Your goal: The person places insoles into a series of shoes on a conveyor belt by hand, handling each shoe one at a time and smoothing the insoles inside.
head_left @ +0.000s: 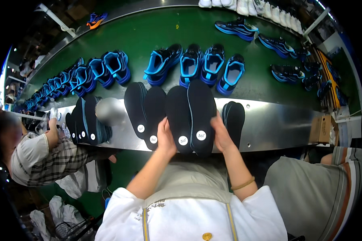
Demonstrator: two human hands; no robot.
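Note:
Between my two hands are black insoles (201, 110) with blue-edged layers and round white stickers at their heels. My left hand (167, 138) grips their left side, thumb up along the edge. On their right side my right hand (222, 134) is closed against the stack. More black insoles (135, 106) lie just left of my left hand on the metal ledge (271, 120), and another small pile of insoles (234, 120) rests partly behind my right hand. Beyond stand black-and-blue shoes (212, 64) with their openings facing me.
A green conveyor belt (149, 30) carries a long row of shoes (82, 78) on the left and more shoes (287, 73) on the right. Further insole stacks (93, 124) sit at left near a person (48, 154). A cardboard box (327, 129) stands at the ledge's right end.

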